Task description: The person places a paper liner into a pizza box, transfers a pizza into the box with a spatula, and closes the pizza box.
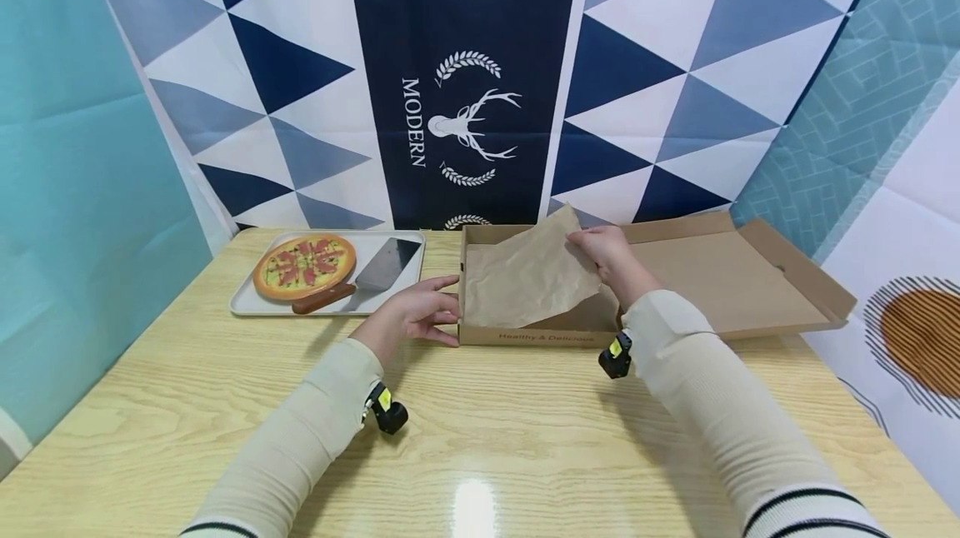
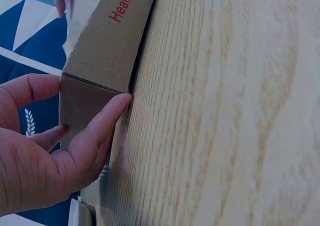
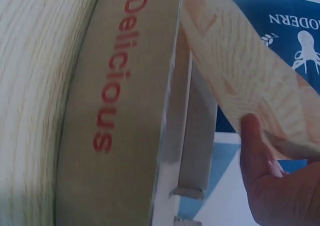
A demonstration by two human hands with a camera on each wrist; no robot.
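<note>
A cardboard pizza box lies with its lid folded out to the right. My right hand pinches the upper right corner of a sheet of brown parchment paper, which slants up out of the box tray. In the right wrist view the thumb lies against the paper's edge. My left hand rests against the tray's left wall with fingers spread. The left wrist view has its fingertips at the box's front corner and along its side wall.
Left of the box, a white tray holds a pizza and a pizza server with a brown handle. All stand toward the back of a wooden table. A patterned curtain hangs directly behind.
</note>
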